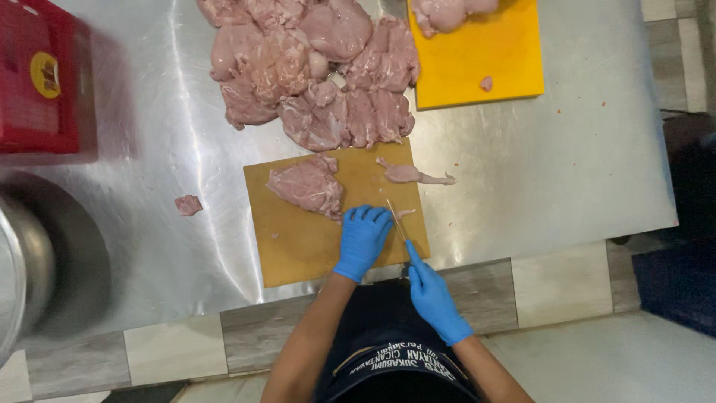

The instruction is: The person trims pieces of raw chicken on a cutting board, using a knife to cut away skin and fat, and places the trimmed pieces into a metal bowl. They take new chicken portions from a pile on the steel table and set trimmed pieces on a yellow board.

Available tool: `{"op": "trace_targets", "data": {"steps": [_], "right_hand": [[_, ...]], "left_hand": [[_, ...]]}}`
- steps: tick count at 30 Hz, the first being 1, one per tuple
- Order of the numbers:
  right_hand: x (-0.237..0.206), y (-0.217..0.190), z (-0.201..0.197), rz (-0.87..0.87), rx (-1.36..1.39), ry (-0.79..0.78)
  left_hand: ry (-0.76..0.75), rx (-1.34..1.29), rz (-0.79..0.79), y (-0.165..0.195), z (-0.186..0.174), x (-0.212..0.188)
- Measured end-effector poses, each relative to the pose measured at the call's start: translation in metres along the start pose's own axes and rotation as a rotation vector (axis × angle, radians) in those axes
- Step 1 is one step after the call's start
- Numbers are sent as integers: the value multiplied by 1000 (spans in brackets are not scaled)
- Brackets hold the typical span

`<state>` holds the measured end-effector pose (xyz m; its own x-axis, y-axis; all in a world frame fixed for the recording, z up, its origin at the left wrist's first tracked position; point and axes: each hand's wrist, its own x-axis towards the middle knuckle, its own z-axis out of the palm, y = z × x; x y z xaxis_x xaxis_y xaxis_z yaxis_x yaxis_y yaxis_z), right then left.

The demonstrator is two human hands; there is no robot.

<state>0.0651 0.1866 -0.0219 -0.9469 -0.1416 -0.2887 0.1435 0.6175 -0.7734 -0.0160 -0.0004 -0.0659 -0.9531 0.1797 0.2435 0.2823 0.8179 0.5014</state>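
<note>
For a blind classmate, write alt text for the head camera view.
Blue-gloved right hand holds a knife beside the left hand on a brown cutting board bearing a raw chicken piece. More chicken lies on the steel table.

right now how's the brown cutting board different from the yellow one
The brown cutting board lies near the person, under the left hand and the knife held by the right hand; the yellow cutting board lies at the far side, with no hand on it. The brown one shows whole; the yellow one is cut off by the picture's top edge. Both sit on the steel table and carry raw chicken.
</note>
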Motion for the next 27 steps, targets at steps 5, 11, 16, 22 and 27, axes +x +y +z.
{"op": "trace_targets", "data": {"steps": [5, 11, 16, 22, 27], "right_hand": [[6, -10, 7, 45, -55, -3], [21, -21, 7, 17, -81, 11], [-14, -19, -1, 104, -115, -2], [-26, -9, 2, 207, -80, -36], [-4, -8, -3, 108, 20, 84]], "left_hand": [[68, -48, 76, -17, 23, -3], [86, -61, 106, -25, 34, -11], [106, -61, 102, -26, 35, -11], [91, -103, 91, -28, 29, -15], [42, -210, 82, -32, 13, -26]]}}
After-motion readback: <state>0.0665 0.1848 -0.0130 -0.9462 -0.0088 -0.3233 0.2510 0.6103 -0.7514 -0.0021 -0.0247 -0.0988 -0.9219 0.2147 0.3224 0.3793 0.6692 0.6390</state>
